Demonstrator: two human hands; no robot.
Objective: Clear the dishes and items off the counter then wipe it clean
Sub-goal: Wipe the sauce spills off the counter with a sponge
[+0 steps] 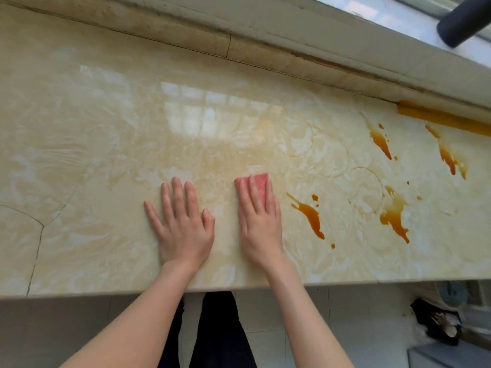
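A cream marble counter (106, 144) fills the view. My right hand (261, 224) lies flat with straight fingers on a pink cloth (259, 181), pressing it onto the counter; only the cloth's far end shows past my fingertips. My left hand (183, 224) rests flat on the bare counter just to the left, fingers spread. Orange-brown sauce spills (309, 215) lie to the right of the cloth, with more spills (394, 217) and faint ring marks (368, 181) further right.
A raised back ledge (239, 49) and window sill run along the far side. A dark cylindrical handle (463, 21) pokes in at the top right. An orange strip (441, 116) lies along the back edge at right. Cracks mark the counter's left end (37, 251).
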